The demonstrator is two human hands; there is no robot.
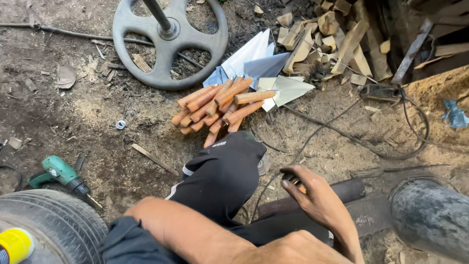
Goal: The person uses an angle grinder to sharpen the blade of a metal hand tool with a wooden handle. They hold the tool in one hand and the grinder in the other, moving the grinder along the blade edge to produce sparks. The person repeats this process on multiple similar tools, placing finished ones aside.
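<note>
- The right hand (315, 195) curls its fingers around a small dark tool with an orange tip (294, 182), holding it above a dark metal bar (342, 191).
- The left hand (293, 248) rests low at 6 o'clock; whether it grips anything cannot be told.
- A black-trousered knee (222, 173) rises between the arms.
- A heap of wooden-handled trowels (229, 105) lies on the dirt at 12 o'clock.
- A steering wheel (170, 43) sits at 11 o'clock, a green drill (61, 173) at 9 o'clock.
</note>
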